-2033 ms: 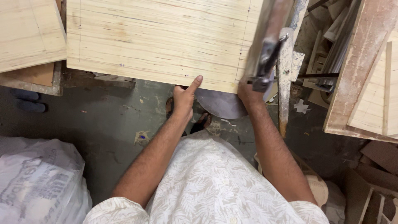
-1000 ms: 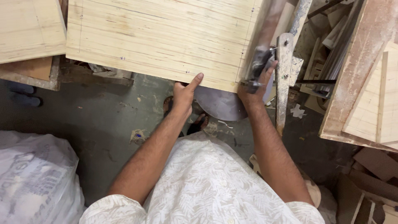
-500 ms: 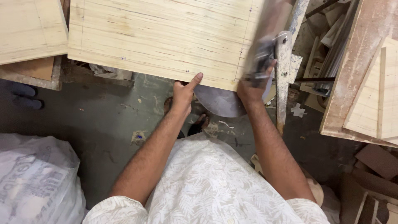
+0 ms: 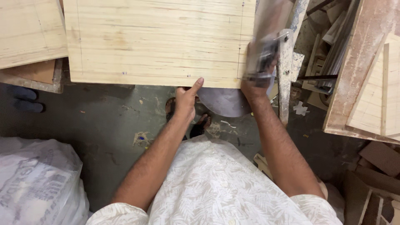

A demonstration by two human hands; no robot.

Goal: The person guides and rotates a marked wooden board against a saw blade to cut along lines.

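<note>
Plywood panel (image 4: 160,39) under the saw: your stroke has carried up along the right edge.
Your right hand (image 4: 257,73), fingers clamped on the handsaw (image 4: 266,46), sits higher and more blurred than a second ago, so the cut by the pencil line looks under way. Your left hand (image 4: 186,99) has stayed put, thumb on the panel's near edge, fingers curled beneath, steadying it above the floor (image 4: 104,121).
</note>
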